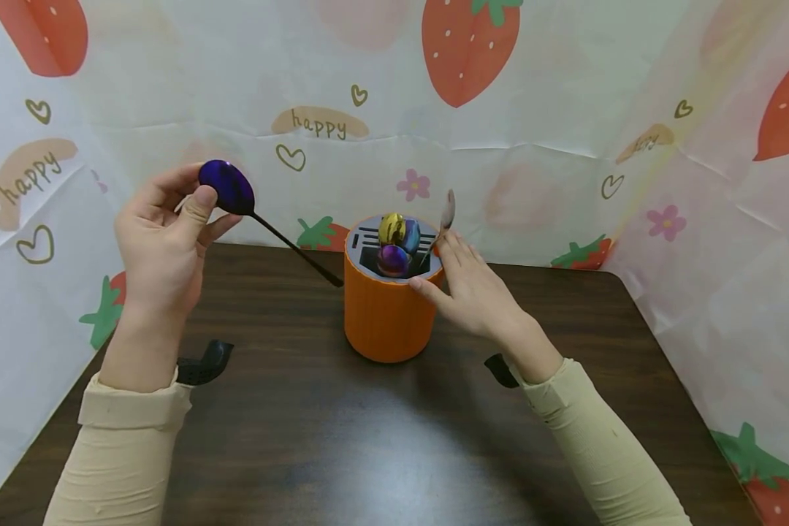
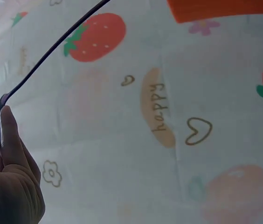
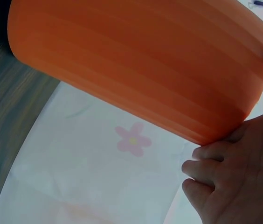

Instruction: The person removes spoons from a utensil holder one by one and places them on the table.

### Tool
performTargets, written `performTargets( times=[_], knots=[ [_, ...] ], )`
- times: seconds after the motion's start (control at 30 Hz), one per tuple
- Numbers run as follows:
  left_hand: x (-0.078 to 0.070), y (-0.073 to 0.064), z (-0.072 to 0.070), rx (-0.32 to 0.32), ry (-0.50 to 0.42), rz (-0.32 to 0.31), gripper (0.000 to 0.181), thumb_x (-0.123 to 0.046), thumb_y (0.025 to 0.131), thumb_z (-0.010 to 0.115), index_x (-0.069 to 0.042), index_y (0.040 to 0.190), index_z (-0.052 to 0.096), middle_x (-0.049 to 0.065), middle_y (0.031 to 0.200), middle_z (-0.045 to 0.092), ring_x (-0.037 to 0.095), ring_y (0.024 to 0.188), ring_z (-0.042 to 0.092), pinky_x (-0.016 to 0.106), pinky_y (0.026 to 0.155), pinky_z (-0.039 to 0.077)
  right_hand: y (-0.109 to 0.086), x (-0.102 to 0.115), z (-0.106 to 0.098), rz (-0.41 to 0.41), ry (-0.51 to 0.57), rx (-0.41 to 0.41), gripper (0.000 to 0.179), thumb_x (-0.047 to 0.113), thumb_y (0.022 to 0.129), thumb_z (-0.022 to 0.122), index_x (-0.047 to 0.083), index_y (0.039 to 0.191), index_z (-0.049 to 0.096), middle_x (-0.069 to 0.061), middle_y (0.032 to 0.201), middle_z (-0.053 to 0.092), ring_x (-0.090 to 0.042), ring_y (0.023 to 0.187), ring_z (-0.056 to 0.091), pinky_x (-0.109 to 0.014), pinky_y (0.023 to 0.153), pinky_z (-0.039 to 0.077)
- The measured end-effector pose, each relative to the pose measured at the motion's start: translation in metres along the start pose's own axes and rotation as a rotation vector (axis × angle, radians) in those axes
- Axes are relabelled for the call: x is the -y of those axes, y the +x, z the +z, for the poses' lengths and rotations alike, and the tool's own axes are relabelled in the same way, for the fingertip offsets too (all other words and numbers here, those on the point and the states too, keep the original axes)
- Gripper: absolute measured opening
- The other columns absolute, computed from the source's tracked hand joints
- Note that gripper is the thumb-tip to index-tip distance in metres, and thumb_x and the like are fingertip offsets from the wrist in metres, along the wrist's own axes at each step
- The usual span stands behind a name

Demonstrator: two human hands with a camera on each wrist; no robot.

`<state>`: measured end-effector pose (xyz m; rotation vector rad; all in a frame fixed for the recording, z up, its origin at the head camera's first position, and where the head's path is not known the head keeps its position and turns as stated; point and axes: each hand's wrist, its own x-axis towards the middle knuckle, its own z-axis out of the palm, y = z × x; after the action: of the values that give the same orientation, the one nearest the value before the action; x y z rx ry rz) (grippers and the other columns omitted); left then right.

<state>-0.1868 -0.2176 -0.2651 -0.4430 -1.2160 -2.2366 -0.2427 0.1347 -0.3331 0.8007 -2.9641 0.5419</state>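
Note:
My left hand (image 1: 171,226) pinches a dark purple spoon (image 1: 226,188) by its bowl, thumb on one face and fingers behind. The spoon's thin black handle slopes down to the right, its tip close to an orange cylindrical utensil holder (image 1: 389,321). Gold, blue and purple spoon heads (image 1: 394,260) stick up from the slotted grey top of that holder. Another spoon (image 1: 448,208), silvery, leans upright at its right side. Fairly straight, the fingers of my right hand (image 1: 476,292) rest on the holder's right rim, thumb toward the front. In the right wrist view they touch the orange wall (image 3: 141,65).
The holder stands on a dark wooden table (image 1: 381,438) near its back edge. A white curtain (image 1: 237,88) printed with strawberries and hearts encloses the back and sides. Black straps or mounts (image 1: 207,363) sit at both wrists.

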Motion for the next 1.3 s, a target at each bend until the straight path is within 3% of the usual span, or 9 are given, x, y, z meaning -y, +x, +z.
performTargets(
  times=[0.1, 0.57, 0.77, 0.87, 0.97, 1.07, 1.17, 1.23, 1.3],
  knots=[
    [0.009, 0.0, -0.015, -0.003, 0.074, -0.035, 0.021, 0.008, 0.092, 0.07, 0.011, 0.112, 0.072, 0.018, 0.104, 0.067, 0.022, 0.087, 0.073, 0.034, 0.072, 0.064, -0.001, -0.001, 0.0, -0.001, -0.006, 0.0, 0.098, 0.074, 0.102, 0.031, 0.003, 0.166, 0.009, -0.012, 0.174, 0.003, -0.028, 0.161, 0.002, -0.046, 0.13, 0.007],
    [0.04, 0.011, -0.087, 0.029, 0.464, -0.361, 0.019, -0.007, 0.097, 0.073, -0.003, 0.114, 0.075, -0.001, 0.1, 0.072, 0.009, 0.084, 0.069, 0.017, 0.072, 0.059, -0.002, -0.002, -0.002, 0.016, -0.007, 0.001, 0.099, 0.074, 0.102, 0.033, 0.005, 0.167, 0.005, -0.012, 0.174, 0.003, -0.028, 0.161, 0.002, -0.046, 0.13, 0.005],
    [0.04, 0.021, -0.116, 0.13, 0.784, -0.5, 0.035, -0.023, 0.103, 0.067, -0.002, 0.13, 0.066, -0.015, 0.101, 0.069, 0.003, 0.086, 0.067, 0.017, 0.077, 0.058, -0.003, -0.001, -0.003, 0.025, -0.005, 0.001, 0.099, 0.075, 0.102, 0.032, 0.006, 0.167, 0.005, -0.012, 0.174, 0.002, -0.027, 0.161, 0.002, -0.045, 0.13, 0.005],
    [0.041, 0.028, -0.131, 0.199, 0.888, -0.556, 0.045, -0.028, 0.105, 0.063, 0.002, 0.139, 0.059, -0.019, 0.102, 0.067, 0.003, 0.085, 0.067, 0.017, 0.077, 0.057, -0.003, -0.001, -0.004, 0.028, -0.005, 0.003, 0.099, 0.075, 0.102, 0.033, 0.006, 0.167, 0.005, -0.012, 0.174, 0.002, -0.027, 0.161, 0.001, -0.045, 0.13, 0.005],
    [0.042, 0.035, -0.146, 0.259, 0.965, -0.617, 0.052, -0.031, 0.107, 0.06, 0.003, 0.145, 0.055, -0.024, 0.101, 0.066, 0.002, 0.085, 0.068, 0.02, 0.082, 0.056, -0.003, -0.001, -0.004, 0.03, -0.007, 0.006, 0.098, 0.074, 0.102, 0.033, 0.006, 0.167, 0.004, -0.012, 0.174, 0.001, -0.027, 0.161, 0.001, -0.045, 0.13, 0.005],
    [0.042, 0.043, -0.161, 0.312, 1.011, -0.699, 0.055, -0.033, 0.108, 0.058, 0.003, 0.149, 0.05, -0.025, 0.1, 0.065, 0.004, 0.086, 0.068, 0.038, 0.105, 0.048, -0.003, -0.001, -0.004, 0.032, -0.005, 0.007, 0.098, 0.074, 0.102, 0.033, 0.006, 0.167, 0.004, -0.012, 0.174, 0.001, -0.027, 0.161, 0.001, -0.045, 0.13, 0.004],
    [0.043, 0.05, -0.176, 0.359, 1.047, -0.766, 0.056, -0.032, 0.109, 0.055, 0.004, 0.152, 0.047, -0.021, 0.101, 0.065, 0.003, 0.088, 0.067, 0.051, 0.11, 0.041, -0.002, -0.001, -0.003, 0.032, -0.004, 0.008, 0.098, 0.074, 0.102, 0.033, 0.006, 0.167, 0.004, -0.012, 0.174, 0.001, -0.027, 0.161, 0.0, -0.045, 0.13, 0.004],
    [0.044, 0.053, -0.186, 0.381, 1.051, -0.788, 0.055, -0.028, 0.11, 0.054, 0.008, 0.151, 0.046, -0.016, 0.102, 0.067, 0.002, 0.088, 0.067, 0.044, 0.107, 0.047, -0.002, -0.002, -0.002, 0.033, -0.003, 0.009, 0.099, 0.075, 0.102, 0.032, 0.006, 0.167, 0.004, -0.012, 0.174, 0.001, -0.027, 0.161, 0.0, -0.045, 0.13, 0.004],
    [0.044, 0.056, -0.196, 0.409, 1.062, -0.811, 0.054, -0.024, 0.11, 0.053, 0.011, 0.151, 0.044, -0.011, 0.105, 0.067, 0.001, 0.087, 0.067, 0.03, 0.093, 0.056, -0.001, -0.002, -0.001, 0.03, -0.002, 0.009, 0.099, 0.075, 0.102, 0.032, 0.006, 0.167, 0.003, -0.012, 0.174, 0.001, -0.027, 0.161, 0.0, -0.045, 0.13, 0.003]
  ],
)
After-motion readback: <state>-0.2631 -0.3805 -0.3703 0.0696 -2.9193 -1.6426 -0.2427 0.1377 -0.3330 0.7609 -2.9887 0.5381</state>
